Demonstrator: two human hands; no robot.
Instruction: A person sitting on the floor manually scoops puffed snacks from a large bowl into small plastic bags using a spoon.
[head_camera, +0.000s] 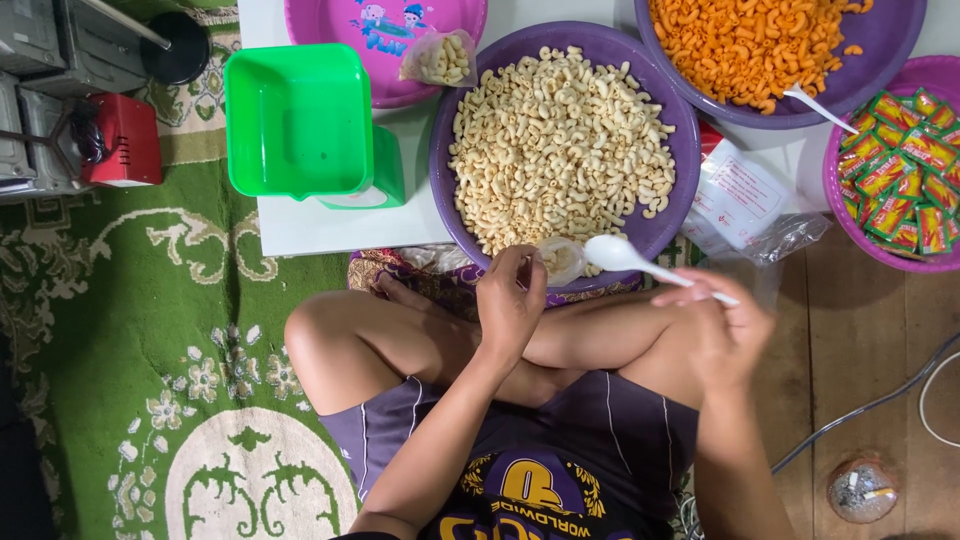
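Scale (310, 125) left of bowl (450, 215) — spoon (640, 262) over rim

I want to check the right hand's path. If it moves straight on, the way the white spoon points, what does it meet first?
Probably the small clear bag held by the left hand, at the purple bowl rim. The right hand aims the spoon there; depth is unclear.

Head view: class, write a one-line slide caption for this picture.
Seated person's left hand holds a small clear bag while right hand lifts a white spoon over pale macaroni snacks.
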